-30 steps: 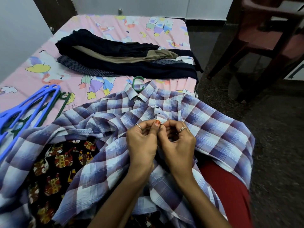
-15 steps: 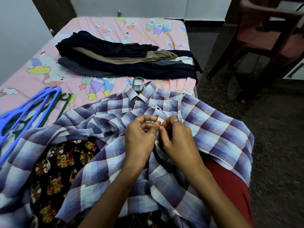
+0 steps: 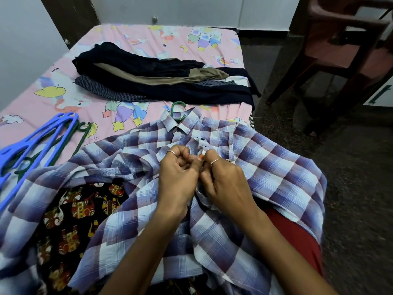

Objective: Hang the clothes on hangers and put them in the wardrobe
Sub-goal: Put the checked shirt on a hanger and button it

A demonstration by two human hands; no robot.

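Checked shirt (image 3: 265,167): spread front-up across lap and near edge of bed (image 3: 148,43), green hanger (image 3: 177,111) hook showing above collar. Left hand (image 3: 176,173), right hand (image 3: 221,177): both pinching shirt front at a button just below collar, fingertips touching. Blue hangers (image 3: 32,143): stacked at left on bed. Dark folded clothes (image 3: 161,79): piled beyond shirt, mid-bed. Chair (image 3: 340,50): on floor, right.

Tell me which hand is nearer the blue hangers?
Left. The left hand is on the shirt, closer to the blue hangers; the right hand lies beyond it.
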